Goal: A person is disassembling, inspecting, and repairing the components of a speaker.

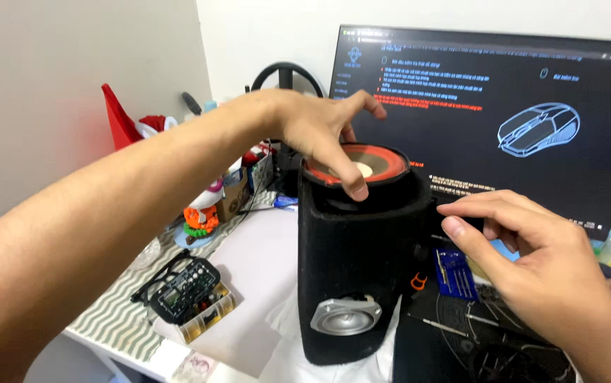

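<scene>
From above the desk (263, 262), the black speaker box (359, 262) stands upright near the front edge, between the two hands. The left hand (323, 135) hangs over its top, fingers spread and loose, the thumb tip resting on the rim of the orange-ringed speaker cone (383, 162) that sits in the top opening — touching, not gripping anything. The right hand (532, 255) sits just beside the box's upper right edge, thumb and forefinger pinched close together; whether something small is caught between them I cannot tell.

The box is covered in dark, felt-like cloth, with rounded corners. Low on its front face is a small silver driver (346, 315) in a squarish metal frame. The cone on top has a pale centre cap and a dark outer edge.

Toward the desk's left edge lies a black circuit panel (181, 287) on a clear plastic case. To the right of the box — a blue screwdriver-bit set (456, 273) on a dark mat. A monitor (504, 113) stands along the back edge.
</scene>
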